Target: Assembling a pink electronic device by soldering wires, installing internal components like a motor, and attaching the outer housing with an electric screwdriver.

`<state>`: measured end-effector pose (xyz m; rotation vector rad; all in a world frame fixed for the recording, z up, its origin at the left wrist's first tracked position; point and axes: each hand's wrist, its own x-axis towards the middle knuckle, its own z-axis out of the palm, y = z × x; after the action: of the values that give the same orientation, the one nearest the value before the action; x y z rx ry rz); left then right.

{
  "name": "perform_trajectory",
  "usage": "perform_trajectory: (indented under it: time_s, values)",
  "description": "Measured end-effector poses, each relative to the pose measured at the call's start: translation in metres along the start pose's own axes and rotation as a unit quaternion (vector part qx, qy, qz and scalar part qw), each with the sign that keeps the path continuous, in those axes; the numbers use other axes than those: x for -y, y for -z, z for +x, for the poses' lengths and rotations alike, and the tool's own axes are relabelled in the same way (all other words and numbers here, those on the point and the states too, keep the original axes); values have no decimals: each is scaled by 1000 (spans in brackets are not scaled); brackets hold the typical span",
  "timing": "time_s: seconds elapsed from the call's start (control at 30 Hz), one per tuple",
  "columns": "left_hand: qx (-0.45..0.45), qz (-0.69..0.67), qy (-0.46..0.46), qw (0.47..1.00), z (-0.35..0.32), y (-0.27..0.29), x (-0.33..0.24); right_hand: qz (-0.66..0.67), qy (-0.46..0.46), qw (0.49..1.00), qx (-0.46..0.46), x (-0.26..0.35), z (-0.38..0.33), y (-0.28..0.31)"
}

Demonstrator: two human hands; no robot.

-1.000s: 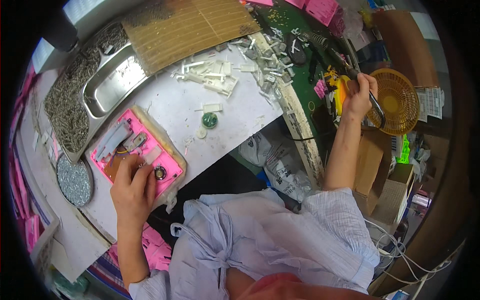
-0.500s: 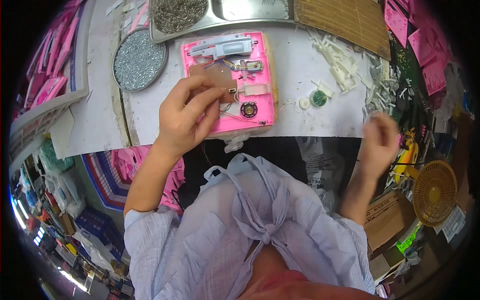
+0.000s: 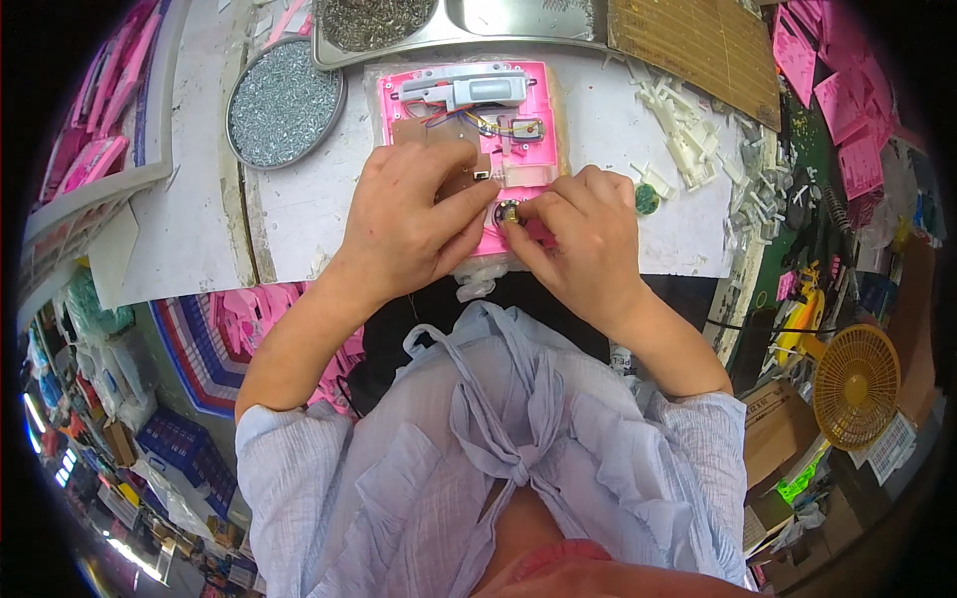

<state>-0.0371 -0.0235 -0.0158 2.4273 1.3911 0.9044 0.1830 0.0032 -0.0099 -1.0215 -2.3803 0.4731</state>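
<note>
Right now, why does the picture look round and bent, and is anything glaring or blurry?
Head view: a fisheye lens bends the white table edges and leaves black corners. Light is even and soft, with only faint shadow beneath the left hand and right hand on the pink housing. The metal tray glints. The centre is sharp; the fan near the rim looks squeezed.

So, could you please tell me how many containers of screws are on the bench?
2: a round dish left of the pink case, and a steel tray at the top edge, cut off by the frame. Others may lie out of view.
</note>
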Motion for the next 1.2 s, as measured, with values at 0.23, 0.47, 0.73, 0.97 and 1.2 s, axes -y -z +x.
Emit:
perform_trajectory:
  time_s: [0.23, 0.47, 0.73, 0.97, 1.2]
  values:
    - [-13, 11, -1, 1000, -4, -1, 2, 22, -9, 1000, -2, 0, 1, -1]
    - [-17, -10, -12, 1000, -1, -4, 4, 35, -39, 998, 41, 0, 6, 4]
    - [-32, -18, -23, 999, -3, -9, 5, -7, -30, 998, 54, 5, 11, 9]
    - [-40, -22, -23, 999, -5, -10, 6, -26, 4, 998, 62, 1, 14, 8]
    - [-30, -21, -14, 999, -8, -7, 6, 20, 5, 999, 46, -12, 20, 22]
